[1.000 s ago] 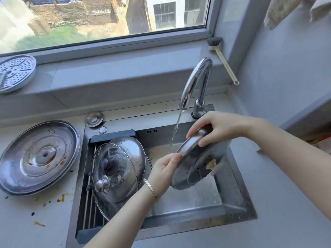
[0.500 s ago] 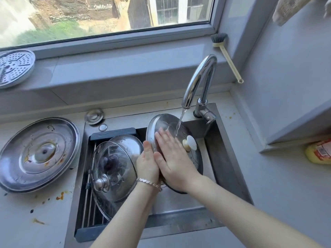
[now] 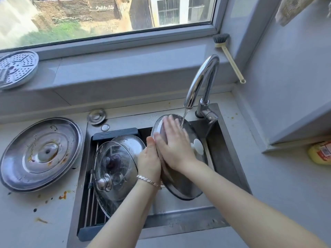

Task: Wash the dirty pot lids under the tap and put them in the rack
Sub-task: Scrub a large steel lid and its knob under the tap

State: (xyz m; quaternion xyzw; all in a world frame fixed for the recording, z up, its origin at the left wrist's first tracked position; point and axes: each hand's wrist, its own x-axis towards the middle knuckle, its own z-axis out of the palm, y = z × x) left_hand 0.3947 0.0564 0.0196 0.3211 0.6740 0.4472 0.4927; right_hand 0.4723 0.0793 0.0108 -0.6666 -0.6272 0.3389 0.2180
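A steel pot lid (image 3: 184, 183) with a white knob (image 3: 198, 146) stands tilted in the sink under the running tap (image 3: 202, 83). My left hand (image 3: 149, 158) grips its left edge. My right hand (image 3: 173, 144) lies flat on its upper face with straight fingers, beside the water stream. A glass lid (image 3: 112, 169) and a steel lid (image 3: 131, 143) behind it lean in the roll-up rack (image 3: 89, 208) over the sink's left half. A large stained steel lid (image 3: 39, 153) lies on the counter to the left.
A perforated steamer plate (image 3: 17, 68) sits on the window sill at far left. A dish brush (image 3: 227, 54) leans in the sill's right corner. A small round sink plug (image 3: 96, 116) lies behind the rack. A yellow bottle (image 3: 320, 153) lies at right. Food stains (image 3: 62, 195) spot the counter.
A second ago the lid was held nearly edge-on with my right hand gripping its top rim. It has been turned knob side up, and my right hand has slid up its face toward the stream.
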